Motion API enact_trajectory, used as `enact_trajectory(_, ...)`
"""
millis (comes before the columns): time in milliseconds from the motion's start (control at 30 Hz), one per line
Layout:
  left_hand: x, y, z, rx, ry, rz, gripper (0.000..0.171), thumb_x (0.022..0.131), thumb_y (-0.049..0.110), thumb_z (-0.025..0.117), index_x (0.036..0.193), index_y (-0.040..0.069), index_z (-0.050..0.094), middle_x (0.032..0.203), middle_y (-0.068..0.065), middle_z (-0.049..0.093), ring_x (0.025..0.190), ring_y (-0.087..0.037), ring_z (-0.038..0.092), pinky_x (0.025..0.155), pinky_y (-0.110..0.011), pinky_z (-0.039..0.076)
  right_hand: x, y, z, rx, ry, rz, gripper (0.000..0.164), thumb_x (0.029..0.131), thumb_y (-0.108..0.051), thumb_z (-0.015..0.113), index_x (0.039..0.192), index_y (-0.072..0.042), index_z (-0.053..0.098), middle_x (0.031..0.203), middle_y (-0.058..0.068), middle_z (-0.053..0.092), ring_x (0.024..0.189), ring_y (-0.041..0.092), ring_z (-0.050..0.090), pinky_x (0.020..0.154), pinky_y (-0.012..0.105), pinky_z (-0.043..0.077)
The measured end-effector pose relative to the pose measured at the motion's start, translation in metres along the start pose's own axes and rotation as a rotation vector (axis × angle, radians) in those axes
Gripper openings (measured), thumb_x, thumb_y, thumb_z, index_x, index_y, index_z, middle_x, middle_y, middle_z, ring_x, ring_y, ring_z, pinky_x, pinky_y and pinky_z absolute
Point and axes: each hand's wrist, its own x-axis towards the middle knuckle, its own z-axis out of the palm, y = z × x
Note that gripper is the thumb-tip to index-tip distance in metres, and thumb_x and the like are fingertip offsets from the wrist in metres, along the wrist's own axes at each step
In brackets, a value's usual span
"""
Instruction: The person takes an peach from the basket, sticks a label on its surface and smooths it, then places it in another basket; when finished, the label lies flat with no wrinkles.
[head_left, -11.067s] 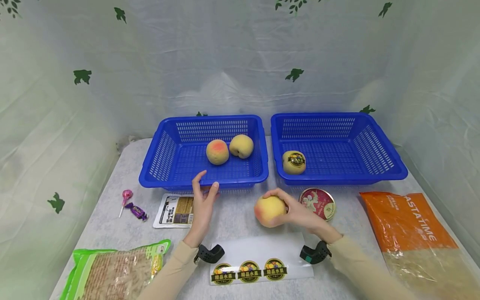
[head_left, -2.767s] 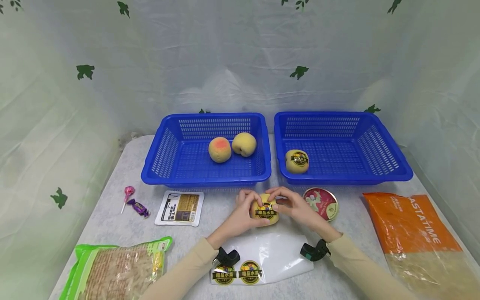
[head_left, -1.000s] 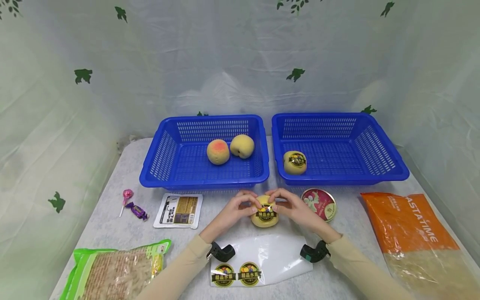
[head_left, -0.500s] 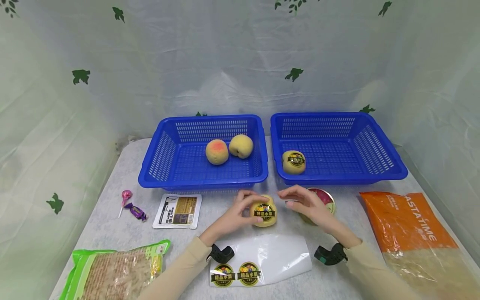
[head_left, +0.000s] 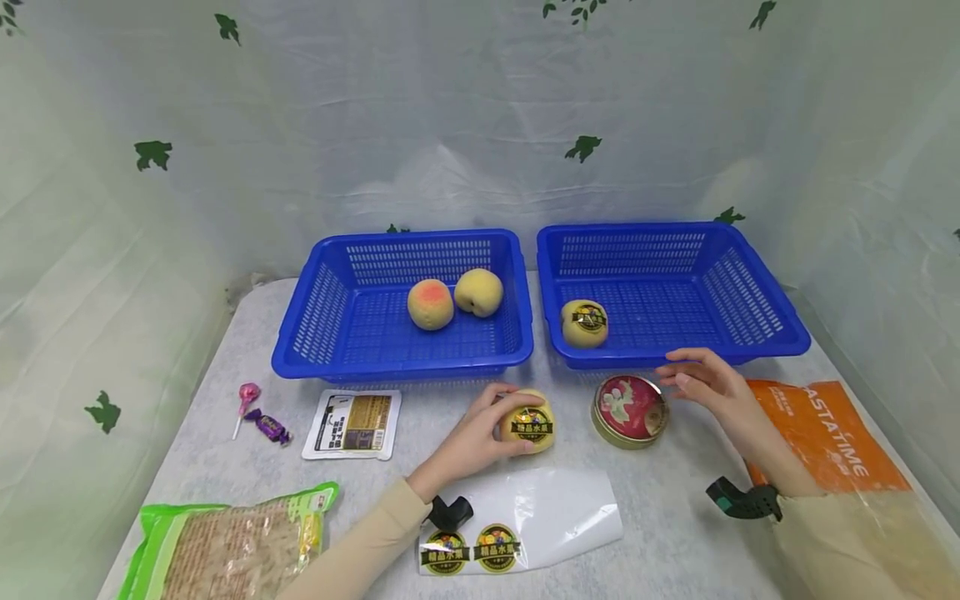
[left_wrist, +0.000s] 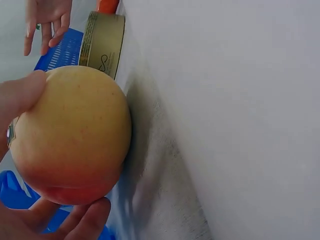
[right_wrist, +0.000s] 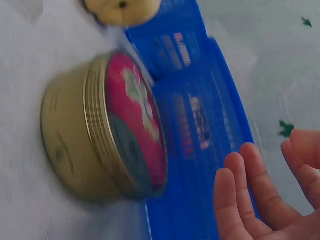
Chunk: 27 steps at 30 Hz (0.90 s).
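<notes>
Our left hand (head_left: 474, 433) grips a stickered peach (head_left: 528, 423) beside the sheet (head_left: 570, 508); our loosely spread right hand (head_left: 712, 392) holds nothing. One finished peach (head_left: 584, 324) is basketed; two plain peaches (head_left: 431, 305) seem left.

Camera layout: one head view, two wrist views.
The head camera faced forward and down over the table (head_left: 652, 500), far enough back to frame the left hand (head_left: 491, 429), right hand (head_left: 712, 392) and two blue baskets (head_left: 405, 372). The left wrist camera faced the peach (left_wrist: 75, 135) at close range, with the table along the frame's right side. The right wrist camera faced the tin (right_wrist: 75, 130) at close range, table on the left. All three views shared the tin and right hand.
</notes>
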Motion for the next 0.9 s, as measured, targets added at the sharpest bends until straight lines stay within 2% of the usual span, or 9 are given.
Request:
enact_trajectory(133, 0.001, 0.009, -0.002, -0.013, -0.012, 0.039, 0.055, 0.073, 0.041, 0.072, 0.123, 0.037, 0.051, 0.127, 0.002, 0.038, 0.115, -0.017, 0.038, 0.088, -0.041, 0.037, -0.004, 0.006, -0.021, 0.102, 0.052, 0.001, 0.031, 0.095, -0.003, 0.040, 0.123, 0.008, 0.035, 0.110, 0.019, 0.056, 0.099, 0.020, 0.057, 0.079, 0.025, 0.048)
enact_trajectory(267, 0.007, 0.028, -0.009, -0.054, -0.071, 0.099, 0.055, 0.074, 0.044, 0.070, 0.125, 0.035, 0.051, 0.128, 0.005, 0.038, 0.115, -0.015, 0.039, 0.086, -0.038, 0.040, -0.008, 0.011, -0.035, 0.230, 0.094, -0.003, 0.029, 0.095, -0.002, 0.038, 0.123, 0.007, 0.035, 0.107, 0.013, 0.060, 0.096, 0.019, 0.059, 0.078, 0.026, 0.048)
enact_trajectory(400, 0.021, 0.051, -0.018, -0.078, -0.098, 0.159, 0.054, 0.077, 0.042, 0.068, 0.127, 0.033, 0.050, 0.129, 0.005, 0.038, 0.118, -0.013, 0.035, 0.089, -0.039, 0.037, -0.009, 0.014, -0.041, 0.238, 0.142, 0.037, 0.029, 0.095, -0.005, 0.040, 0.123, 0.003, 0.036, 0.105, 0.009, 0.062, 0.092, 0.016, 0.061, 0.077, 0.025, 0.049)
enact_trajectory(600, 0.060, 0.079, -0.030, -0.114, -0.050, 0.249, 0.052, 0.078, 0.034, 0.069, 0.127, 0.030, 0.051, 0.125, 0.008, 0.042, 0.114, -0.007, 0.036, 0.088, -0.033, 0.038, -0.005, 0.019, -0.043, 0.231, 0.189, 0.069, 0.029, 0.095, -0.009, 0.044, 0.122, 0.000, 0.039, 0.102, 0.006, 0.063, 0.089, 0.016, 0.061, 0.076, 0.025, 0.049)
enact_trajectory(767, 0.100, 0.091, -0.032, -0.140, -0.041, 0.236, 0.050, 0.080, 0.030, 0.068, 0.127, 0.029, 0.051, 0.123, 0.013, 0.044, 0.110, -0.003, 0.034, 0.085, -0.028, 0.037, 0.001, 0.022, -0.041, 0.280, 0.210, 0.065, 0.022, 0.094, -0.008, 0.045, 0.115, -0.003, 0.044, 0.098, 0.006, 0.064, 0.088, 0.019, 0.062, 0.074, 0.026, 0.050)
enact_trajectory(900, 0.136, 0.093, -0.028, -0.130, -0.082, 0.221, 0.049, 0.081, 0.027, 0.067, 0.127, 0.023, 0.050, 0.120, 0.009, 0.047, 0.104, -0.008, 0.035, 0.078, -0.026, 0.039, 0.002, 0.024, -0.040, 0.297, 0.216, 0.086, 0.019, 0.094, -0.010, 0.045, 0.113, -0.006, 0.044, 0.099, 0.006, 0.064, 0.088, 0.021, 0.062, 0.074, 0.027, 0.050)
